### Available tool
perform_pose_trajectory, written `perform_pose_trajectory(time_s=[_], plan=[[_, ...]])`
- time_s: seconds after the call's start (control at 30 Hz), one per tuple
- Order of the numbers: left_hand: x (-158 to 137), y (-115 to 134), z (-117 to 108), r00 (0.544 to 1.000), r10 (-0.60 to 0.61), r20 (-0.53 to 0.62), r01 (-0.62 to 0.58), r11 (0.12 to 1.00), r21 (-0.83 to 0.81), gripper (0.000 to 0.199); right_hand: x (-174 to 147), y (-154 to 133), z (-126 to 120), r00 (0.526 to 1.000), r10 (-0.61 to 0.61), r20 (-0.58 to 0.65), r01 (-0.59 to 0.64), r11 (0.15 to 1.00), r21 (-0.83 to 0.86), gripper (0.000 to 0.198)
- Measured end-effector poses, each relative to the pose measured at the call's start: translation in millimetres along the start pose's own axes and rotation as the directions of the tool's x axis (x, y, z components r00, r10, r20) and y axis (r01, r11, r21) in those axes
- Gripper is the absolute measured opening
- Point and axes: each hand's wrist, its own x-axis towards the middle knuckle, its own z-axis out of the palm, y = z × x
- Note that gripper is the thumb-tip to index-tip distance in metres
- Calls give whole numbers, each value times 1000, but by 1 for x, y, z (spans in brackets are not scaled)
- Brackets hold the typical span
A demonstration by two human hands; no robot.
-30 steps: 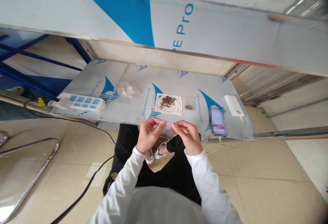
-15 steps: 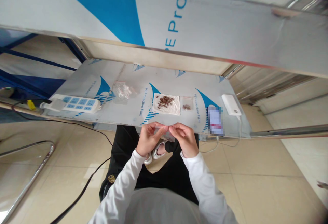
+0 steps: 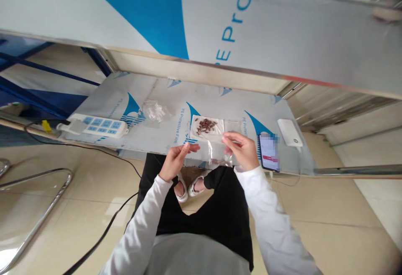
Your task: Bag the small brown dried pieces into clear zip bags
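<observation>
My right hand (image 3: 241, 149) pinches the top of a small clear plastic bag (image 3: 215, 153), which hangs at the table's front edge with a few small dark pieces near its bottom. My left hand (image 3: 176, 157) is apart from the bag, thumb up and fingers stretched out, holding nothing. Just beyond, a pile of small shiny brown cylindrical pieces (image 3: 205, 126) lies on a white square sheet (image 3: 220, 129). Another clear bag (image 3: 235, 124) lies flat to the right of the sheet, partly covered by my right hand.
A heap of clear bags (image 3: 155, 110) lies on the table left of the sheet. A power strip (image 3: 103, 127) is at the left end. A phone (image 3: 269, 153) and a white power bank (image 3: 289, 132) with cables lie on the right. A film-covered shelf (image 3: 207, 23) overhangs the back.
My hands have come apart: the left let go of the bag and moved left, while the right moved up and right with the bag. The view has shifted slightly.
</observation>
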Motion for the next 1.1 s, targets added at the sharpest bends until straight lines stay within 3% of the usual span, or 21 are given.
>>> perform_pose_trajectory(time_s=[0.07,0.13,0.27,0.33,0.43,0.53,0.63,0.73,0.87,0.97,1.03,1.1], plan=[[10,-16,-18,993,-20,-117,36,990,134,51,35,16,-18,993,-9,-118,-8,990,-142,49],[22,-34,-40,963,-23,-268,121,928,353,49,70,36,-35,969,16,-245,-112,917,-383,51],[52,-64,-82,881,4,-474,263,828,496,35,102,63,-59,931,-32,-364,-166,850,-499,58],[68,-72,-98,836,31,-547,327,773,544,37,90,66,-62,915,-127,-382,-113,831,-545,59],[92,-77,-113,803,67,-592,386,699,602,45,42,63,-54,914,-249,-322,36,838,-544,54],[109,-78,-118,814,69,-577,409,638,653,38,-17,59,-36,956,-209,-207,108,904,-413,45],[115,-76,-118,832,79,-549,406,588,700,23,-67,59,-18,976,-128,-179,67,947,-314,38],[111,-69,-118,822,131,-554,402,556,727,23,-99,64,-10,981,-62,-186,12,966,-257,33],[87,-46,-113,753,229,-617,420,554,719,29,-117,66,-4,980,-20,-200,-22,978,-207,29],[53,-23,-87,702,318,-637,382,588,713,33,-111,47,17,989,-9,-146,-8,993,-116,27],[24,-11,-57,660,442,-607,190,683,705,29,-98,22,38,996,5,-86,-5,1000,7,28],[-6,-2,-24,667,511,-543,16,719,695,24,-83,-6,60,999,19,-35,-14,993,116,30]])
